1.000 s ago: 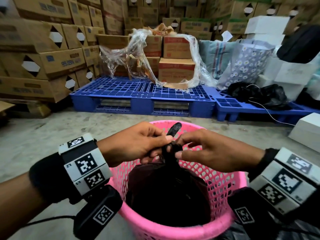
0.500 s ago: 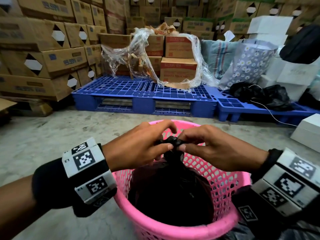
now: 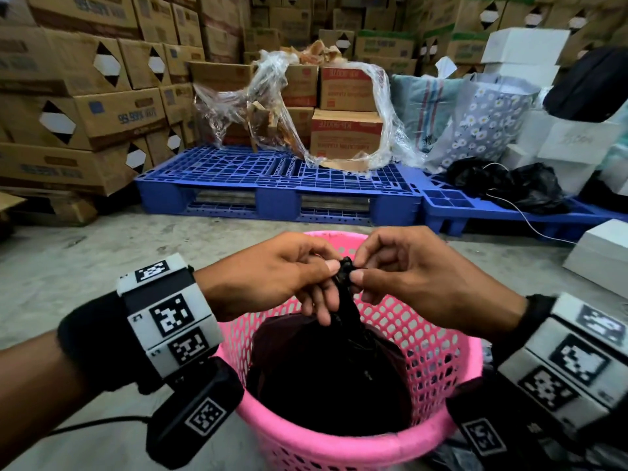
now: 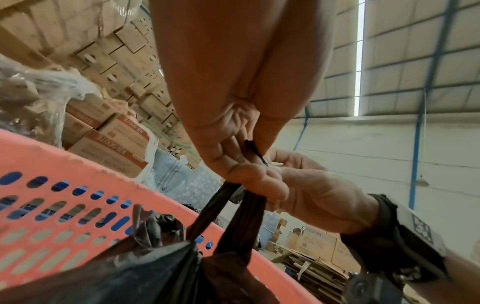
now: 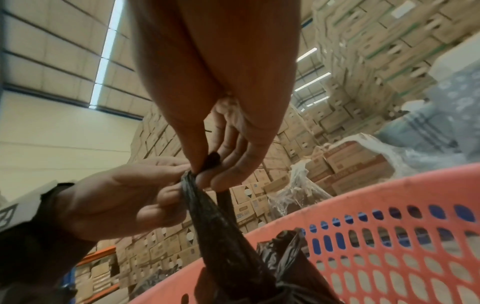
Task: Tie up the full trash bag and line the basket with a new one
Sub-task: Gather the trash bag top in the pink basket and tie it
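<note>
- Many cardboard boxes were stacked high along the back and left of the room, with white boxes piled at the right.
- Two blue pallets lay on the concrete floor in front of the stacks; the left one carried a few red-printed cartons wrapped in loose clear film, and the right one held crumpled black bags.
- A pink basket with perforated walls stood on the floor nearest the camera, between the two forearms.
- The black trash bag sat inside the basket, its neck drawn up into two twisted strands that met above the rim.
- The left hand pinched the gathered top of the bag between thumb and forefinger, its other fingers curled against the strands below.
- The right hand pinched the same bunched top from the other side, thumb and forefinger closed on the plastic.
- A small black knot of plastic showed between the two thumbs, just above the far rim of the basket.
</note>
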A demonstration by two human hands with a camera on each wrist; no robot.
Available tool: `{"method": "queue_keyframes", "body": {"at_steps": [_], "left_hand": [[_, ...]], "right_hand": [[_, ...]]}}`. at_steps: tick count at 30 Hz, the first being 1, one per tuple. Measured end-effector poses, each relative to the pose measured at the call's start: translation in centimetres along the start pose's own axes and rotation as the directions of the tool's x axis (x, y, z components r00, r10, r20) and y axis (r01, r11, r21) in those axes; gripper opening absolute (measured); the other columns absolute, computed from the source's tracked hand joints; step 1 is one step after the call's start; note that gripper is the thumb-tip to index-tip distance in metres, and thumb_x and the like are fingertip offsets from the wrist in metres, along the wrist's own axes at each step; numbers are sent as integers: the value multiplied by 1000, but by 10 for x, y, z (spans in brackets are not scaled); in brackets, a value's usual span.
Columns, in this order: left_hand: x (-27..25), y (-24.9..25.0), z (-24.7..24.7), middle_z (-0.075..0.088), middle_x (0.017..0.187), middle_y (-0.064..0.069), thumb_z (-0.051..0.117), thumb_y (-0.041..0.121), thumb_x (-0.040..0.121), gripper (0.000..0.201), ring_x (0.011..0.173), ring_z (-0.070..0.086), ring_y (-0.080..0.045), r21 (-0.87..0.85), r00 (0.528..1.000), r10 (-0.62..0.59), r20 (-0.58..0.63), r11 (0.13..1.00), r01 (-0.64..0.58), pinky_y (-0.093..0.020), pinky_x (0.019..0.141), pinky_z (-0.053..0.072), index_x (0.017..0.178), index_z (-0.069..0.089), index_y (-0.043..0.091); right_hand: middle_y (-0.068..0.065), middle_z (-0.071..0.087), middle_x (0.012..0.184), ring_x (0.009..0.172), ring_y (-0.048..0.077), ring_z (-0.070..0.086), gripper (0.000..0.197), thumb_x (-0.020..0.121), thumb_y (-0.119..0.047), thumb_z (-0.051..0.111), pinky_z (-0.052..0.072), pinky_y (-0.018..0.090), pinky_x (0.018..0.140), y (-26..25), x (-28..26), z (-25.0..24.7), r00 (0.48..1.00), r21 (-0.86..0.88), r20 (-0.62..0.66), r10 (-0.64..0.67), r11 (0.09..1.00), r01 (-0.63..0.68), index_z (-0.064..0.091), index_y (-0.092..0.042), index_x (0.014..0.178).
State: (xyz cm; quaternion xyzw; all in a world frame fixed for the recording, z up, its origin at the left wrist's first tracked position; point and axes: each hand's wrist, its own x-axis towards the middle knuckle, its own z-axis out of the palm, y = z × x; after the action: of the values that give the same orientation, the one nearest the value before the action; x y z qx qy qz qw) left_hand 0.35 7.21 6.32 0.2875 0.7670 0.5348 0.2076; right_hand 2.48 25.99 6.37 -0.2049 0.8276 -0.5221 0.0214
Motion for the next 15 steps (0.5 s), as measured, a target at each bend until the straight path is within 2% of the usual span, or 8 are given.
{"method": "queue_keyframes", "body": {"at_steps": [3, 5, 7, 10, 13, 15], "left_hand": [[-3, -5, -6, 62, 60, -8, 39, 10, 96, 9, 47, 59, -21, 153, 1000, 5, 29, 988, -9, -21, 46, 42, 95, 47, 5], [-8, -9, -15, 61, 58, -5, 40, 8, 96, 10, 49, 57, -24, 325, 996, -28, 89, 946, -2, -24, 48, 43, 89, 47, 8], [-13, -16, -26, 59, 57, -4, 43, 6, 95, 15, 48, 56, -21, 500, 988, -64, 143, 866, -16, -27, 51, 45, 81, 47, 12], [-21, -24, -35, 56, 54, -1, 45, 8, 92, 25, 46, 56, -24, 687, 978, -119, 169, 726, -30, -26, 48, 46, 72, 45, 23], [-22, -22, -42, 56, 55, 0, 47, 9, 90, 22, 52, 58, -24, 768, 977, -154, 149, 640, -16, -27, 51, 47, 72, 45, 21], [-19, -17, -46, 62, 61, 0, 50, 9, 90, 16, 57, 59, -17, 780, 985, -132, 114, 626, -6, -23, 56, 47, 75, 51, 16]], "right_hand": [[12, 67, 62, 50, 13, 61, 10, 81, 2, 66, 50, 19, 50, 2, 0, -15, 999, -115, 33, 33, 993, -30, 63, -5, 75], [2, 66, 52, 46, 9, 59, 16, 80, 3, 67, 48, 20, 47, 11, -2, -27, 994, -279, 45, 97, 957, -81, 65, -9, 70], [-3, 63, 46, 42, 6, 57, 25, 78, 5, 67, 46, 18, 44, 24, -7, -37, 979, -434, 30, 200, 885, -168, 63, -15, 63], [-2, 66, 54, 44, 3, 57, 23, 74, 4, 66, 47, 18, 46, 35, -14, -44, 950, -634, -13, 312, 732, -249, 66, -17, 62], [-3, 66, 59, 54, 12, 60, 26, 72, 3, 63, 49, 25, 52, 36, -11, -44, 955, -724, -51, 292, 648, -236, 63, -20, 59], [-7, 62, 56, 54, 10, 59, 30, 73, 1, 64, 47, 23, 52, 34, -9, -46, 967, -733, -72, 245, 644, -218, 59, -24, 58]]}}
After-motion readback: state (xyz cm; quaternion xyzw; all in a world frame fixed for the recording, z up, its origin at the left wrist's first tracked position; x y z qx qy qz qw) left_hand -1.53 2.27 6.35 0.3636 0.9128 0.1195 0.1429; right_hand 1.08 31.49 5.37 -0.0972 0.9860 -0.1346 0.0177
